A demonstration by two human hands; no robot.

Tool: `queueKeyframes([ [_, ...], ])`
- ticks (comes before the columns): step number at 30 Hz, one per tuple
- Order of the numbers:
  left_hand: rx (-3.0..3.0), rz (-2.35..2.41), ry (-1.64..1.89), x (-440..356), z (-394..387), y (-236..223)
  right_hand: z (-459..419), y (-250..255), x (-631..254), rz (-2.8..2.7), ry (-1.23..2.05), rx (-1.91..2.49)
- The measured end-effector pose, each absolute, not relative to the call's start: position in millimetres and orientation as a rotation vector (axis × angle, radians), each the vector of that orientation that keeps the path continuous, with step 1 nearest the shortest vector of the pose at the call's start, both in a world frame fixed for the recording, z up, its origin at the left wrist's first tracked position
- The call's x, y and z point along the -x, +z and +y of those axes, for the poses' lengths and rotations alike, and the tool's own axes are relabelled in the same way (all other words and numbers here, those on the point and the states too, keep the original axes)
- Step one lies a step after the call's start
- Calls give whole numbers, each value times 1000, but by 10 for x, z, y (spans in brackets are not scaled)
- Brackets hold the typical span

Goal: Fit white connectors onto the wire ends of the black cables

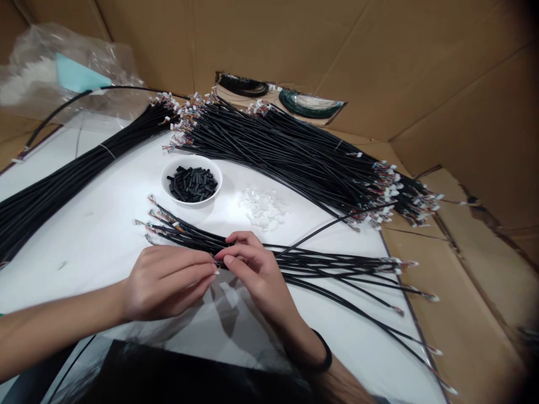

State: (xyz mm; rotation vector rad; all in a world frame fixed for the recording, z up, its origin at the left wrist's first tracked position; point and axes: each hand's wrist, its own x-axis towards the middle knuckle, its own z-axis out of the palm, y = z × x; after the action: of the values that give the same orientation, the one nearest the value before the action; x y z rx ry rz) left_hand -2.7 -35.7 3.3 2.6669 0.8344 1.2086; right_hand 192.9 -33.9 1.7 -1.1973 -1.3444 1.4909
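Observation:
My left hand [172,280] is closed, its fingertips pinching the thin coloured wires at the end of a black cable [332,227]. A small white piece shows just under those fingertips. My right hand [259,272] meets it from the other side, thumb and index finger closed on the same cable end. The cable seems to pass behind my right hand and slants up toward the right. Directly beyond both hands lies a loose bunch of black cables [189,231] with coloured wires and white connectors at their ends. Fingers partly hide the pinched wires.
Beyond the hands stand a white bowl [191,203] of short black tubes and a pile of small white connectors [264,209]. A large heap of cables [286,160] lies behind, a tied bundle [88,160] at left. Cardboard walls [269,39] surround the white table [105,224].

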Motion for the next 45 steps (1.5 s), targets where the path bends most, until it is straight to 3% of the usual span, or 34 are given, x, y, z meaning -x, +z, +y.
queueKeyframes([
  [8,-2065,869,1078,-4,-319,96,-333,38,-1930,-1354,1528,1177],
  [21,-1906,924,1000,4,-313,109,-338,37,-1957,-1500,1503,1197],
  [35,-1327,965,774,45,-248,16,-344,78,-1973,-1484,1514,1169],
  [45,-1327,973,832,58,-263,27,-333,28,-1971,-1326,1548,1149],
])
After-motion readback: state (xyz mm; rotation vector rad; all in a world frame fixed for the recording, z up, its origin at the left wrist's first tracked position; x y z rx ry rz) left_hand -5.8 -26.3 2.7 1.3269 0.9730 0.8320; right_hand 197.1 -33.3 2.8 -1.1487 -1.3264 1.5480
